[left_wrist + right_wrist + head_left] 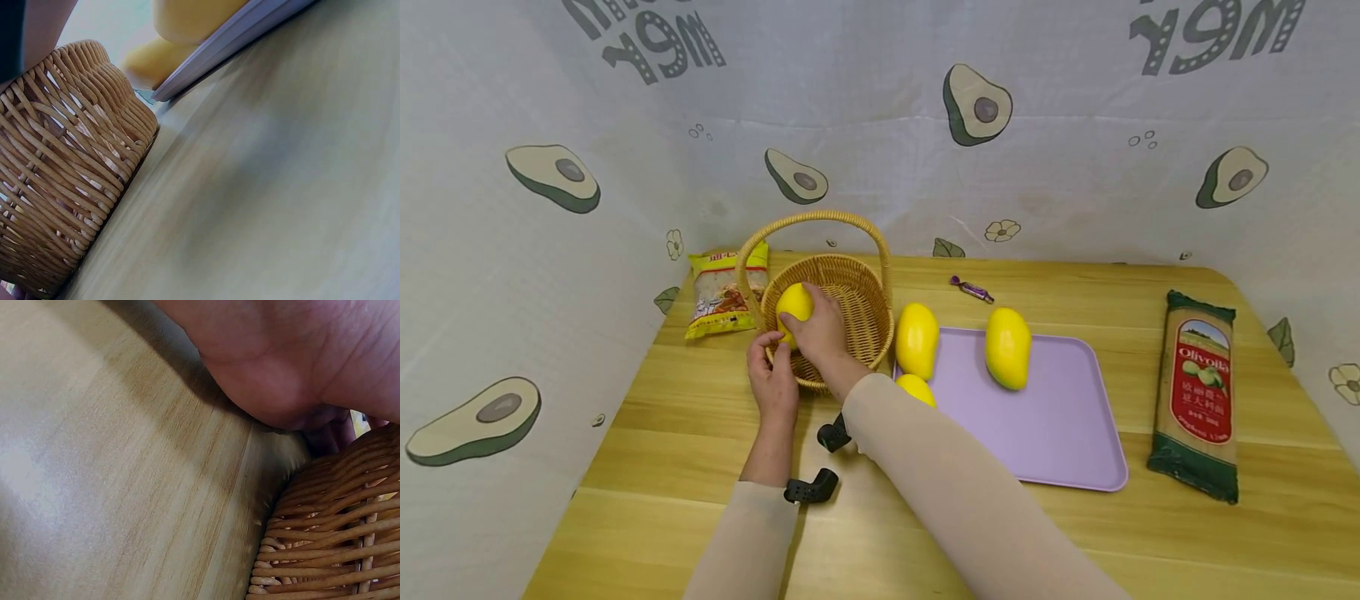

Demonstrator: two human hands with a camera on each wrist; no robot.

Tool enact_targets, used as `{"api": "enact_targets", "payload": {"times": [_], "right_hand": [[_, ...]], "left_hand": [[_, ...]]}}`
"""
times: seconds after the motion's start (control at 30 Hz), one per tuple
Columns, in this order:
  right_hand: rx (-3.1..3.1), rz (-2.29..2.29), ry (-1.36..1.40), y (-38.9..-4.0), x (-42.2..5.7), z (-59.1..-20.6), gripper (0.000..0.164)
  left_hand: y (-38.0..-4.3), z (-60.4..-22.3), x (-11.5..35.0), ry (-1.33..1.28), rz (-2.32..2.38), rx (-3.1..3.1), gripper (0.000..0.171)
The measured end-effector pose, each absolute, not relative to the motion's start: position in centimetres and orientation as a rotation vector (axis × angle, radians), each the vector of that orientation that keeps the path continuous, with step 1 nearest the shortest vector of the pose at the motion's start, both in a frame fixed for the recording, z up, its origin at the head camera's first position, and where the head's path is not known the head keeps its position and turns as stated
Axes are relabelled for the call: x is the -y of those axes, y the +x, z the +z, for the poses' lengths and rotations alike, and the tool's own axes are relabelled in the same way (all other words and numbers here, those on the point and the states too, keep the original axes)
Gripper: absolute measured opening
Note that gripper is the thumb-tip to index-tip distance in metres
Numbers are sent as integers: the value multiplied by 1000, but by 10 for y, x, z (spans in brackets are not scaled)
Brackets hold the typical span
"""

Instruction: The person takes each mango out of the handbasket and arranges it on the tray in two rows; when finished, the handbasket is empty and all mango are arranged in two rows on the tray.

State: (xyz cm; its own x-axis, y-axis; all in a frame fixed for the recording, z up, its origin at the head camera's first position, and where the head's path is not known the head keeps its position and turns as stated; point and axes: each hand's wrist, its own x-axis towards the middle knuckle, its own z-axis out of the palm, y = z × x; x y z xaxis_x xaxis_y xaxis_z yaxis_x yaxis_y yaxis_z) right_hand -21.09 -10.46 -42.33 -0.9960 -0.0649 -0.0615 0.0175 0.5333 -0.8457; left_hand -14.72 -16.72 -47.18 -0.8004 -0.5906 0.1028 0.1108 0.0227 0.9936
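Note:
A wicker basket point(863, 321) with an arched handle stands at the left of the table. Inside its left side is a yellow mango point(793, 302), gripped by my right hand point(823, 332) with the thumb on its near side. My left hand point(773, 385) holds the basket's near-left rim, fingers outside and thumb close to the mango. In the left wrist view the woven wall point(69, 156) fills the left side. The right wrist view shows a palm point(269, 369) beside the weave point(331, 531); its fingertips are mostly hidden.
Right of the basket, a lilac tray point(1060, 417) bears mangoes, one point(1007, 348) near its middle and another point(917, 342) at its left edge; a third point(916, 389) is partly behind my sleeve. A yellow snack bag point(722, 292), wrapped candy point(972, 289) and spaghetti pack point(1198, 392) lie around.

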Motion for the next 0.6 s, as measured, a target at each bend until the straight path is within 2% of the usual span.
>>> {"api": "enact_targets", "payload": {"times": [0.6], "right_hand": [[-2668, -1480, -57, -211, 105, -423, 60]], "left_hand": [[-147, -471, 167, 488, -1843, 1788, 20]]}}
